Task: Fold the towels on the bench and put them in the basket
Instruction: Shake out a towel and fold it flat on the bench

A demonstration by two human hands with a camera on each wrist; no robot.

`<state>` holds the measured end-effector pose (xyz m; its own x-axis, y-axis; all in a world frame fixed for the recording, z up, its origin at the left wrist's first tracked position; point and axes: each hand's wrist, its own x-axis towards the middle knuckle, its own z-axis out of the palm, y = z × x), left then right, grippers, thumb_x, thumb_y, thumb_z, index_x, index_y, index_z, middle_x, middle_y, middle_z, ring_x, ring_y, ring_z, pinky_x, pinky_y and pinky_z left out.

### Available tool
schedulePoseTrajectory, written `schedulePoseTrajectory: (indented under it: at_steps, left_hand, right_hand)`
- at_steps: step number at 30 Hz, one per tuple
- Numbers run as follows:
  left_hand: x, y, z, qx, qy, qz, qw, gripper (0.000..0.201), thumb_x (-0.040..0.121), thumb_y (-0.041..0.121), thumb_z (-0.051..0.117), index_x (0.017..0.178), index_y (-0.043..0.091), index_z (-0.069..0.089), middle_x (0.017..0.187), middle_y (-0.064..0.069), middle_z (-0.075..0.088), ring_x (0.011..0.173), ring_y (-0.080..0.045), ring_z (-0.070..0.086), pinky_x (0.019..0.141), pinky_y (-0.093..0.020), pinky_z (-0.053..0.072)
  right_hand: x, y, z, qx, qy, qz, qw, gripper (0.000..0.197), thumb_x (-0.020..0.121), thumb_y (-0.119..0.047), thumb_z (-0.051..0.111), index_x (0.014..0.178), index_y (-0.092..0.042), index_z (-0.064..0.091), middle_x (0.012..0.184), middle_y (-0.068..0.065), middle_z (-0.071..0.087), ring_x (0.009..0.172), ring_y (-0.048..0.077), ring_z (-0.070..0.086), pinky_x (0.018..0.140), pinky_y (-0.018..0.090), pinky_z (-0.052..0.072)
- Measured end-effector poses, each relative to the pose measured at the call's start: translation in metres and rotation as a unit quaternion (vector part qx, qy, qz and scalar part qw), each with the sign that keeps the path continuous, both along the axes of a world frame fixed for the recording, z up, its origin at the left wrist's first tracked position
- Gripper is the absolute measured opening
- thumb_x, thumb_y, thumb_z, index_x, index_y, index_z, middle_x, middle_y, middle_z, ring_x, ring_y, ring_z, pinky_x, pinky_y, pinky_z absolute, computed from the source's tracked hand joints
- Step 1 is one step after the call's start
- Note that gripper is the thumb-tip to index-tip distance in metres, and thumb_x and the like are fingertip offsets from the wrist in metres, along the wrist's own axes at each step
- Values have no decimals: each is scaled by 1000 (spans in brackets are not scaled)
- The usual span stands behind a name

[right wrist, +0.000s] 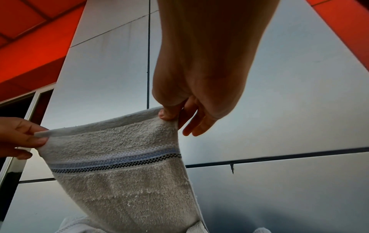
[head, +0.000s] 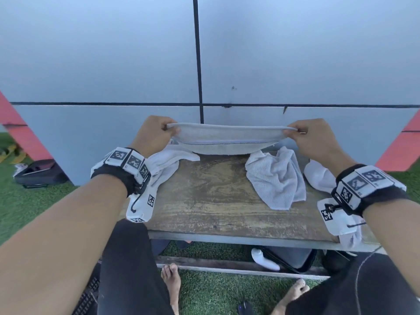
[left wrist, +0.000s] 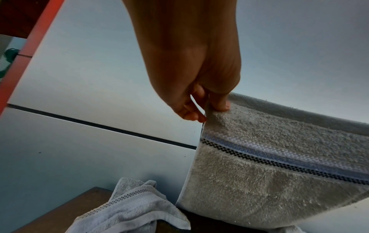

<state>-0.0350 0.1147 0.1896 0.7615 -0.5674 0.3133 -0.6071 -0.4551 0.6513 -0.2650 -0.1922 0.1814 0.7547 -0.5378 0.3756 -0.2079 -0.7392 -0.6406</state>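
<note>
Held towel: a grey towel [head: 229, 138] with a woven blue and checked stripe is stretched between both hands above the far edge of the bench [head: 204, 201], its lower part sagging down to the bench top.
Left hand: the left hand [head: 154, 135] pinches the towel's top left corner between thumb and fingertips; in the left wrist view the thumb [left wrist: 219, 102] presses on the hem and the other fingers are curled behind the cloth.
Right hand: the right hand [head: 311, 137] pinches the top right corner; in the right wrist view the thumb presses the hem while the remaining fingers [right wrist: 197, 124] hang loosely behind it.
Other towels: a crumpled pale towel [head: 277, 178] lies on the right part of the bench, another crumpled towel [head: 168, 162] lies at the left under the left wrist, and a white one [head: 318, 176] sits at the right edge, partly hidden by the right wrist.
Basket: cannot be made out in any view.
Surroundings: a grey panelled wall [head: 113, 64] with dark seams stands just behind the bench; green turf [head: 216, 292] and bare feet lie below it.
Writing: only black-and-white square marker patterns on the wristbands [head: 127, 160]; no readable words.
</note>
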Motion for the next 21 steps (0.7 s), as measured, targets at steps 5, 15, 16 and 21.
schedulePoseTrajectory:
  at_steps: [5, 15, 16, 21]
  left_hand:
    - [-20, 36, 0, -37, 70, -66, 995, 17, 100, 19, 56, 94, 6, 66, 84, -11, 63, 81, -17, 56, 82, -37, 47]
    - [-43, 82, -4, 41, 357, -151, 921, 27, 101, 15, 53, 125, 9, 65, 115, -17, 72, 102, -38, 70, 85, -46, 59]
    - [-43, 84, -10, 53, 370, -152, 915, 27, 101, 15, 53, 125, 10, 64, 114, -16, 73, 99, -38, 71, 79, -44, 61]
    - [-33, 79, -46, 84, 411, -116, 900, 25, 100, 14, 57, 123, 7, 65, 113, -22, 72, 88, -36, 74, 75, -42, 63]
  right_hand:
    - [-32, 19, 11, 63, 19, 54, 996, 25, 99, -22, 59, 77, -15, 67, 70, 9, 61, 63, 10, 55, 66, 18, 43]
    - [-59, 41, 18, 286, 250, 184, 907, 24, 101, -14, 54, 94, 1, 72, 100, 19, 76, 97, 37, 72, 99, 44, 51]
    - [-57, 43, 15, 290, 264, 185, 901, 25, 102, -13, 52, 93, 0, 72, 99, 19, 76, 95, 35, 73, 97, 41, 53]
    - [-36, 41, -11, 282, 301, 167, 896, 25, 102, -16, 54, 101, 2, 70, 104, 14, 76, 96, 30, 74, 94, 40, 54]
